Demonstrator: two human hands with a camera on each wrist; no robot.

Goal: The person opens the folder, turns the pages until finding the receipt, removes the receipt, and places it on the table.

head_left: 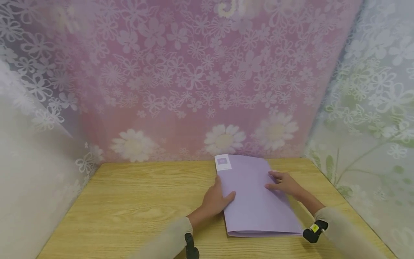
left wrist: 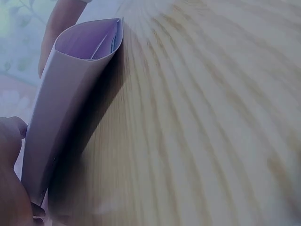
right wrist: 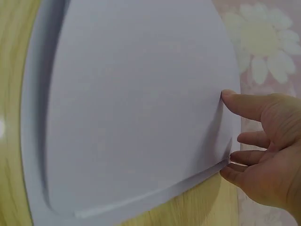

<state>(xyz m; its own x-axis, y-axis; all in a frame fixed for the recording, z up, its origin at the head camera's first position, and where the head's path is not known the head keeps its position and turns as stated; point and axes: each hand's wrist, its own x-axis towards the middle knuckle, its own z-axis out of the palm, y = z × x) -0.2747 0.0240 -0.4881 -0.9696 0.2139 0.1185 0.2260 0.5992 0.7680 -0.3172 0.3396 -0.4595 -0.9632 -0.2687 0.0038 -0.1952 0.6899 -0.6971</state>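
A lilac file folder point(head_left: 249, 194) with a white label point(head_left: 223, 162) at its top left corner lies on the wooden table. My left hand point(head_left: 216, 199) grips its spine, the thumb over the front cover and the other fingers partly hidden at the side. In the left wrist view the end of the folder point(left wrist: 66, 89) gapes, with thin sheets inside. At the right edge is my right hand point(head_left: 286, 184), its thumb tip on the cover. The right wrist view shows this hand point(right wrist: 268, 150) with fingers apart, their tips right at the folder's point(right wrist: 136, 103) edge.
The wood-grain table point(head_left: 145, 194) extends left of the folder. A pink floral sheet point(head_left: 194, 79) hangs along its back edge. Pale floral sheets stand at both sides, the right one point(head_left: 378, 144) beside the right arm. Black wrist cameras point(head_left: 315, 231) sit on the sleeves.
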